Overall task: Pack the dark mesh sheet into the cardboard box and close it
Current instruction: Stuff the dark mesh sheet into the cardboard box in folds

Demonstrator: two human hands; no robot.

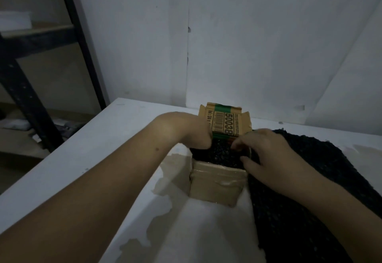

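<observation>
A small cardboard box point(217, 182) stands on the white table, its far flap point(224, 122) upright with a barcode and green stripes. Part of the dark mesh sheet point(306, 180) fills the box opening; the rest hangs over the right rim and spreads across the table to the right. My left hand point(194, 134) is bent at the wrist and reaches down into the box's left side, fingers hidden in the mesh. My right hand point(266, 153) rests on the box's right rim, fingers curled onto the mesh.
The white table point(93, 159) has peeled patches of bare surface near the box. A white wall stands close behind. A dark metal shelf frame point(31, 97) with boxes and clutter is at the left, beyond the table edge.
</observation>
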